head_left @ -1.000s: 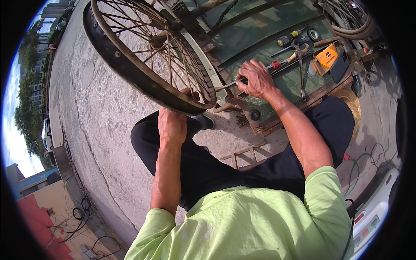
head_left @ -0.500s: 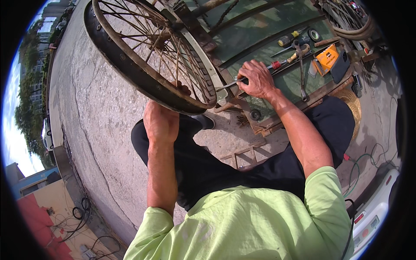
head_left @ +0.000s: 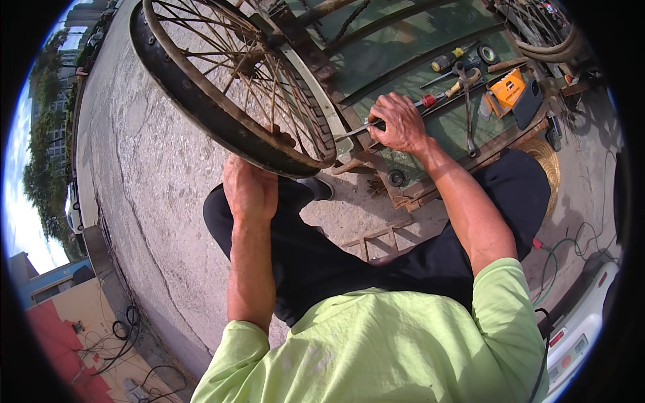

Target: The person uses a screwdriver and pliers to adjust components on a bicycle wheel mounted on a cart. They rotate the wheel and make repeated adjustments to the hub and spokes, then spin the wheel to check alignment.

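A rusty spoked wheel (head_left: 191, 91) stands tilted at the upper left, against a metal frame bar (head_left: 316, 91). My left hand (head_left: 254, 180) is closed around the wheel's lower rim, with some fingertips showing between the spokes and the rest hidden behind the rim. My right hand (head_left: 398, 123) is closed on a thin metal tool (head_left: 356, 132) whose shaft points left toward the wheel. The tool's grip is hidden in my fingers, so its kind is unclear. Just beyond that hand lies a red-ended tool (head_left: 428, 100) on the green bench (head_left: 403, 164).
On the bench lie a wrench (head_left: 468, 114), a yellow-and-black screwdriver (head_left: 443, 62), an orange box (head_left: 507, 89), a dark phone-like slab (head_left: 527, 105) and a black ring (head_left: 396, 177). A straw hat (head_left: 547, 168) sits beside my right knee. Green cable (head_left: 552, 262) runs over the ground.
The wheel appears turned very slightly, its rim marks shifted a little up and left. Both hands keep their places.
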Tool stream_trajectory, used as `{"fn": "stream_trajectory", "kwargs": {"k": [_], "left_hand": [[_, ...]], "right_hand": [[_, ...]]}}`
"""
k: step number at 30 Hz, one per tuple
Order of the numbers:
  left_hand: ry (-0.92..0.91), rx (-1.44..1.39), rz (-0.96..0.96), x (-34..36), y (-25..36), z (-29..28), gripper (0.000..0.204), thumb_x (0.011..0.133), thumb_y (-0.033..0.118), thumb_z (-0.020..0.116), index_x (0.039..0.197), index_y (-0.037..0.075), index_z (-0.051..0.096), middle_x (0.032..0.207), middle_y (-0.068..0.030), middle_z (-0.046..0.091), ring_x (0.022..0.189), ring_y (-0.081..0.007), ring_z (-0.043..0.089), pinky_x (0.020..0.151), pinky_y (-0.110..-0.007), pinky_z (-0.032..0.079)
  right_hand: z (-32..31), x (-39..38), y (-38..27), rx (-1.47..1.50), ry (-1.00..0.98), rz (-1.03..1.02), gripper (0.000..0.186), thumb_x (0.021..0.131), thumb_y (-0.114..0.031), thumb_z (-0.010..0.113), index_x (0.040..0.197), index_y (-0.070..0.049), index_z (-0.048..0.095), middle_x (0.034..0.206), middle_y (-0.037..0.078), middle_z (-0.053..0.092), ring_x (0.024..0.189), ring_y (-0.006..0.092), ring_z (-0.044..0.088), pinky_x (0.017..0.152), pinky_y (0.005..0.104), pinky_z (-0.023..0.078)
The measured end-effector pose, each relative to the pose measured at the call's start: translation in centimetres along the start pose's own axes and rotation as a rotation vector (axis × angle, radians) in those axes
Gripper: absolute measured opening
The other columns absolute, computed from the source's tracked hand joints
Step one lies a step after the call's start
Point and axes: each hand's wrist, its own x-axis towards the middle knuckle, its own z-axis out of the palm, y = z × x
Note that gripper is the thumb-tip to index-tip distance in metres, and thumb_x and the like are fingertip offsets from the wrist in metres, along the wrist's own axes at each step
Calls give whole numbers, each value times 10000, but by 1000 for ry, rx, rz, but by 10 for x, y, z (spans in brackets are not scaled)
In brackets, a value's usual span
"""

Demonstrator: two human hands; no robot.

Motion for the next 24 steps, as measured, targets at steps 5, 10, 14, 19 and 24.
{"fn": "stream_trajectory", "kwargs": {"k": [5,10,14,19,24], "left_hand": [[-20,32,14,-5,-10,4,320,1105,232,597,1215,-59,673,1113,-184,761,1002,-344,766,912,-446,629],[13,84,-37,-3,-33,-8,305,1094,230,582,1230,-35,643,1180,-209,731,1050,-379,737,927,-493,607],[34,76,-66,-3,-54,-12,362,1072,230,636,1205,-103,683,1106,-189,759,1011,-306,748,932,-409,601],[-22,167,-72,4,-73,-25,439,1081,316,637,1240,-92,664,1121,-187,747,1036,-307,731,937,-412,578],[26,295,-22,10,-93,-42,465,1121,371,588,1221,-77,661,1072,-171,746,1009,-296,728,914,-417,573]], "right_hand": [[1,0,1,-1,-11,13,238,799,-263,837,926,-121,695,1015,36,600,1083,268,580,1003,480,455],[1,-1,3,36,6,-8,239,794,-263,845,939,-133,706,1017,27,605,1086,264,578,1000,474,455],[-1,-1,0,36,4,1,240,791,-274,848,945,-146,716,1005,23,611,1077,256,577,983,462,452],[-2,0,-1,25,0,9,228,800,-249,846,923,-130,696,1010,32,603,1069,273,578,950,467,450],[-2,0,-1,29,20,1,222,802,-248,843,911,-130,690,998,34,598,1057,275,580,944,467,450]]}}
